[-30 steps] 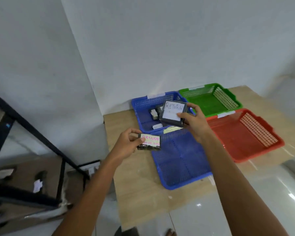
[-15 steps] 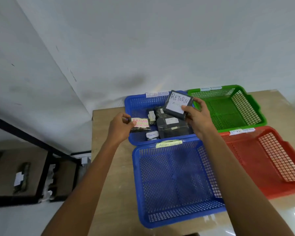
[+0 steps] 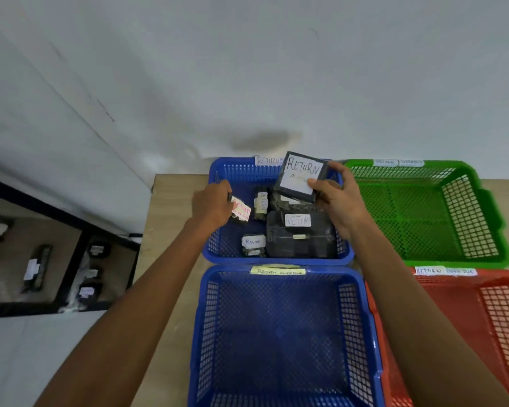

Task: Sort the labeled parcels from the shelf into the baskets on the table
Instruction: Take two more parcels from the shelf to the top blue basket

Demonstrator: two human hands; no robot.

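Blue far basket [image 3: 218, 174] is where both hands are now. A second ago my left hand [image 3: 213, 205] held the small pink-lettered parcel [image 3: 241, 211] over the table [image 3: 171, 201] beside the near blue basket [image 3: 202, 333]. It has since gone forward, and the parcel now sits low inside the far basket's left part, beside the parcels already lying there. Left fingers are curled on the parcel's left end, pinching it; I cannot tell whether it touches the basket floor.

Right hand [image 3: 340, 201] still holds the black box [image 3: 299, 177] with the white RETURN label, tilted, above the far basket's back right part. Thumb presses on the label and fingers wrap the right edge, same grip as before. Under it lies a large black parcel [image 3: 300, 235] labelled RETURN.

View has swung down and closer since then. Green basket [image 3: 423, 224] and red basket [image 3: 453, 312] stand right of the blue ones, with nothing in them as far as I see. Shelf [image 3: 56, 259] at left carries more labelled parcels.
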